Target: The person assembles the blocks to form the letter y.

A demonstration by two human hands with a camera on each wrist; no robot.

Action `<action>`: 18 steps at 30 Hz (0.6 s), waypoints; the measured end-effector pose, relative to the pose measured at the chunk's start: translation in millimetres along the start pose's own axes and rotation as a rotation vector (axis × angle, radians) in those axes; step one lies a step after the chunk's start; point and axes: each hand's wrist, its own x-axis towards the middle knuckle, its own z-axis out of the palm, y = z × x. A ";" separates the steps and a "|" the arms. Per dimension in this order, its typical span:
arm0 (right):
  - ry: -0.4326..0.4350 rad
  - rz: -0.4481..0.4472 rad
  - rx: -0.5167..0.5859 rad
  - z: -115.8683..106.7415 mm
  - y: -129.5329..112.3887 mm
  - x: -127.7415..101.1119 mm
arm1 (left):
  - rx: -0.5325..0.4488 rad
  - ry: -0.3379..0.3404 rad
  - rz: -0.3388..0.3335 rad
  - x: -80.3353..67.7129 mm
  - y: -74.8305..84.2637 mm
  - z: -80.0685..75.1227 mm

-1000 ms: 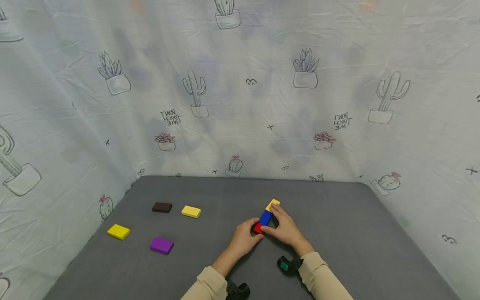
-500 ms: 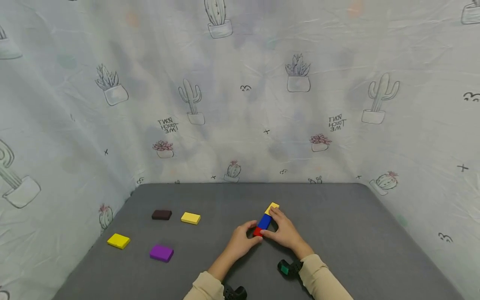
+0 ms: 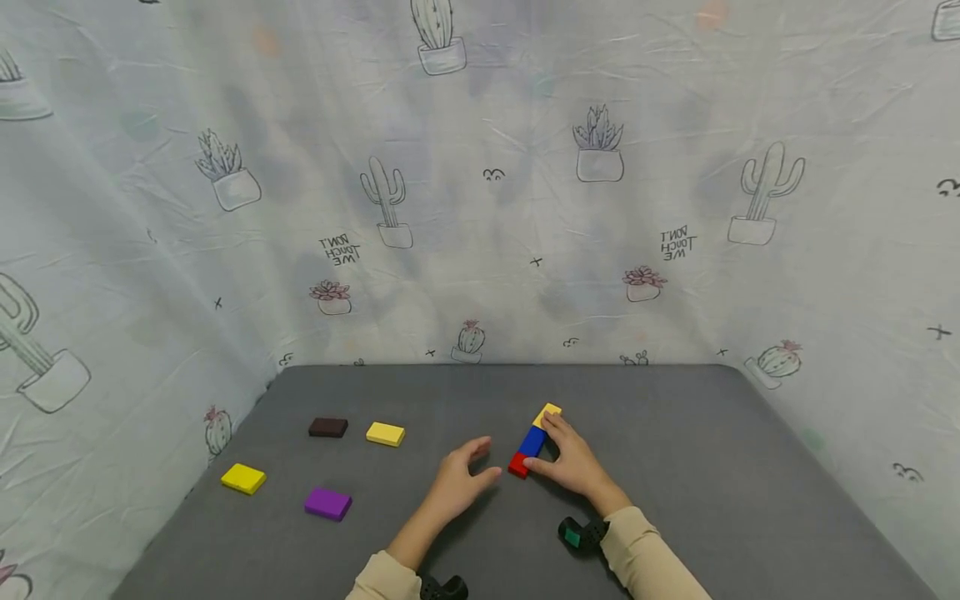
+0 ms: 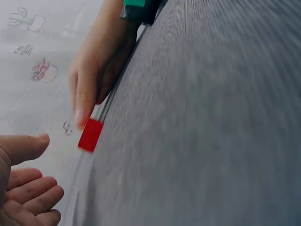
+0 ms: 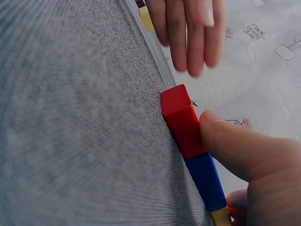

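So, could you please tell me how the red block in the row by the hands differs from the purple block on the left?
The red block sits end to end with a blue block in a row; the purple block lies alone. The right hand touches the red block's row, while nothing touches the purple block. The red block shows a smaller top face than the broad, flat purple block. Both rest on the grey table.
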 end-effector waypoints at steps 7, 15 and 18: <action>-0.016 0.002 0.005 1.4 1.6 0.6 | 0.028 0.049 -0.019 -19.2 -9.7 -29.2; -0.030 -0.005 0.012 0.4 0.0 0.6 | 0.029 0.147 -0.099 -49.9 -21.4 -58.0; -0.027 -0.005 0.016 -0.6 -1.1 0.4 | 0.013 0.187 -0.126 -58.7 -22.2 -66.4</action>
